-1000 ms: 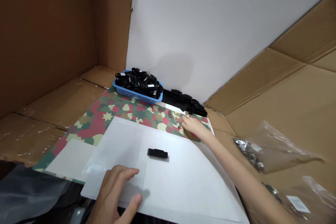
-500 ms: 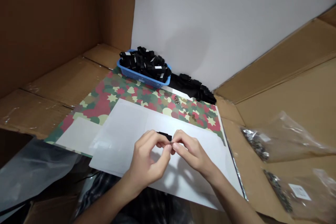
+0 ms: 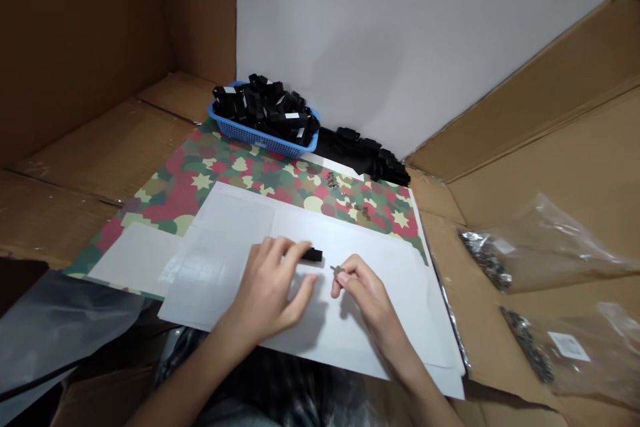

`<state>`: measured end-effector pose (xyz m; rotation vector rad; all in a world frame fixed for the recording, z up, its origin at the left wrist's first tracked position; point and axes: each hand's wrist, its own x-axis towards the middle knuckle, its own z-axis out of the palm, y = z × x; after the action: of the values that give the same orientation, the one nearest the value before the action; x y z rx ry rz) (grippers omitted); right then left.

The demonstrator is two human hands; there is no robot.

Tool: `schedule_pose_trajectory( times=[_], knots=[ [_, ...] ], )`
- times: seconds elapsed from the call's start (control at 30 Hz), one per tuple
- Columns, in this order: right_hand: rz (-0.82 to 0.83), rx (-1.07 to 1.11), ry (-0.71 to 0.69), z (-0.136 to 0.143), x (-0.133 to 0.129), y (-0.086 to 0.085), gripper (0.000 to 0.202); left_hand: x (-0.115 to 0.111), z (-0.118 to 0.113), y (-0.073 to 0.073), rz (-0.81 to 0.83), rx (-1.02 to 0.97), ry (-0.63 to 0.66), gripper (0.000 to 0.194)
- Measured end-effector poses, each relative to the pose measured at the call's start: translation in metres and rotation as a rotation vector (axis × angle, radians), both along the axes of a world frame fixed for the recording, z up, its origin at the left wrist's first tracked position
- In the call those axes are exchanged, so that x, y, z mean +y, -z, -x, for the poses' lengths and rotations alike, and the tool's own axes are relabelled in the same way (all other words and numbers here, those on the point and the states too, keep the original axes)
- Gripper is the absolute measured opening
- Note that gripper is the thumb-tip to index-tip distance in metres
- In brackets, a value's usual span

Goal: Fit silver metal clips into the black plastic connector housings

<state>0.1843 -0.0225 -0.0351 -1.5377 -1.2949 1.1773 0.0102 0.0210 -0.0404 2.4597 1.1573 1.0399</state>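
Between thumb and fingers, my right hand [image 3: 363, 287] pinches a small flat metal piece [image 3: 337, 271] whose narrow end points left. My left hand [image 3: 273, 283] is held over the white sheet [image 3: 395, 287] with thumb and fingers apart and nothing visible between them. Just beyond its fingertips lies a black plastic part [image 3: 314, 255], partly hidden by those fingers; I cannot tell whether they touch it.
A blue basket [image 3: 265, 140] heaped with black plastic parts stands at the back left. More black parts [image 3: 370, 152] lie beside it. Small metal pieces [image 3: 332, 180] are scattered on the patterned board [image 3: 270, 178]. Plastic bags of metal pieces [image 3: 487, 260] lie at right.
My hands have moved apart. The left hand has let go and opened, shifting left towards the black part, while the right keeps the metal piece. The view has shifted slightly.
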Motion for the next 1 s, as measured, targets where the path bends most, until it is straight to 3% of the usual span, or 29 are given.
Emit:
schedule_pose_trajectory(
  times=[0.1,0.2,0.4,0.6,0.7,0.8,1.0],
  knots=[
    [-0.013,-0.066,0.050,-0.013,-0.002,0.003,0.033,0.014,0.006,0.005,0.050,0.277,-0.113,0.028],
    [-0.034,-0.061,0.092,-0.020,-0.002,0.008,0.034,0.015,0.009,0.008,0.068,0.359,-0.055,0.018],
    [-0.187,0.198,0.190,-0.006,-0.007,0.013,0.019,-0.005,0.020,-0.005,0.104,0.109,0.215,0.021],
    [-0.301,0.403,0.258,0.012,-0.012,-0.002,0.016,-0.019,0.025,-0.011,0.035,-0.091,0.254,0.032],
    [-0.238,0.529,0.260,0.017,-0.016,-0.007,0.017,-0.024,0.021,-0.010,0.195,-0.371,0.179,0.041],
    [-0.116,0.636,0.263,0.024,-0.021,-0.007,0.020,-0.027,0.015,-0.011,0.399,-0.596,0.095,0.032],
    [0.095,0.792,0.295,0.049,-0.026,0.002,0.031,-0.027,0.004,-0.022,0.344,-0.646,0.083,0.023]
  ],
)
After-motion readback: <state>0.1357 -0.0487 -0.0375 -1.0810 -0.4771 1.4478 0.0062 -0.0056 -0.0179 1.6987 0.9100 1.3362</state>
